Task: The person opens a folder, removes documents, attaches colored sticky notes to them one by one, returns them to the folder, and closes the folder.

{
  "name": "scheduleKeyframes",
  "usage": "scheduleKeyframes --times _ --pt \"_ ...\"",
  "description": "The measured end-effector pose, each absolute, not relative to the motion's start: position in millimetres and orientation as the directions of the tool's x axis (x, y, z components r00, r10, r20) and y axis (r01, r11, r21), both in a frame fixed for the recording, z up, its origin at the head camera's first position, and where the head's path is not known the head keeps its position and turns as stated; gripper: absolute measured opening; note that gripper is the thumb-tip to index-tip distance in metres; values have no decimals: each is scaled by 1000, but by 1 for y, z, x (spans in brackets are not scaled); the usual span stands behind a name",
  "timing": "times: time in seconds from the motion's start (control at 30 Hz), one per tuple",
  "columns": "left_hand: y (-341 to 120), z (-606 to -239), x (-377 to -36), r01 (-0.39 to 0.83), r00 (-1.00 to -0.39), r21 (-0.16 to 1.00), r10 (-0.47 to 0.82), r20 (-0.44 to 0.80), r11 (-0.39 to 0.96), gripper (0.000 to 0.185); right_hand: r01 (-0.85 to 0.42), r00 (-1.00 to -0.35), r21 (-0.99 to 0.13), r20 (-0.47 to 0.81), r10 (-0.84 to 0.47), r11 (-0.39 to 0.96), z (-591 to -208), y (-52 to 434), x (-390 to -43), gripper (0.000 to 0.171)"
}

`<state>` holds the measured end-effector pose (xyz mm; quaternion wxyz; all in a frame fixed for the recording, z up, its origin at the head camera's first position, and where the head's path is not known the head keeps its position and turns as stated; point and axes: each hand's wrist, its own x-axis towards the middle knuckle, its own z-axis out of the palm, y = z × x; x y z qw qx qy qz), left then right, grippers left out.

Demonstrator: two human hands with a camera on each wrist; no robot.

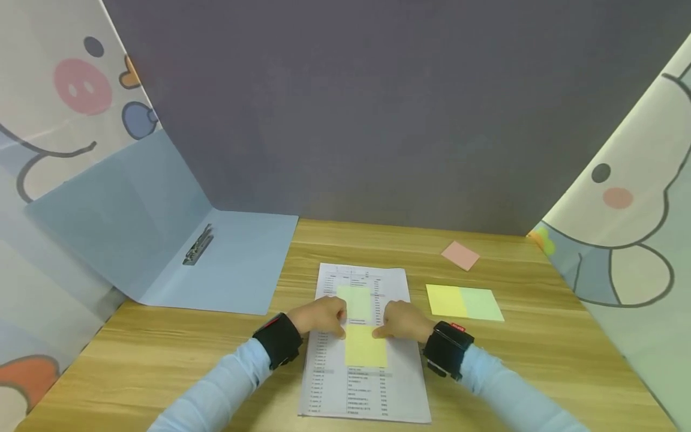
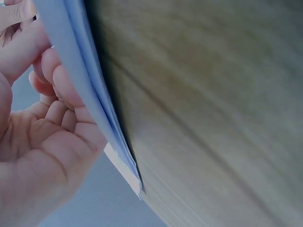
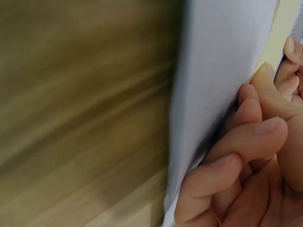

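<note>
A stack of printed sheets [image 1: 367, 396] lies on the table with two sticky notes on it. The pale green note [image 1: 357, 303] is above; the yellow note [image 1: 366, 354] lies flat just below. My left hand [image 1: 320, 315] has its thumb at the yellow note's upper left edge. On the upper right part of that note, the thumb of my right hand [image 1: 405, 322] presses down. Both hands' other fingers are loosely curled over the paper, as the left hand [image 2: 47, 137] and right hand [image 3: 246, 156] also show in the wrist views.
To the right lie a yellow note [image 1: 445, 301], a pale green note [image 1: 483, 304] beside it, and a pink note [image 1: 460, 255] farther back. An open blue folder [image 1: 243, 264] with a metal clip [image 1: 198, 246] stands at the back left. A dark panel [image 1: 367, 114] borders the table.
</note>
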<state>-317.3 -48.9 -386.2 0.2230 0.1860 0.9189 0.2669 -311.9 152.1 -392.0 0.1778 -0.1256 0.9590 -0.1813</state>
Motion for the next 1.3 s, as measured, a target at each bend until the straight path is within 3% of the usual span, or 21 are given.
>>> scheduleKeyframes --times 0.63,1.3 --pt "-52 -387 -317 223 -825 602 478 -302 766 25 -188 -904 -506 -246 -349 842 -394 170 -309 39" --pt "-49 -385 -314 232 -805 596 495 -326 769 22 -128 -921 -454 -274 -275 882 -393 168 -305 36"
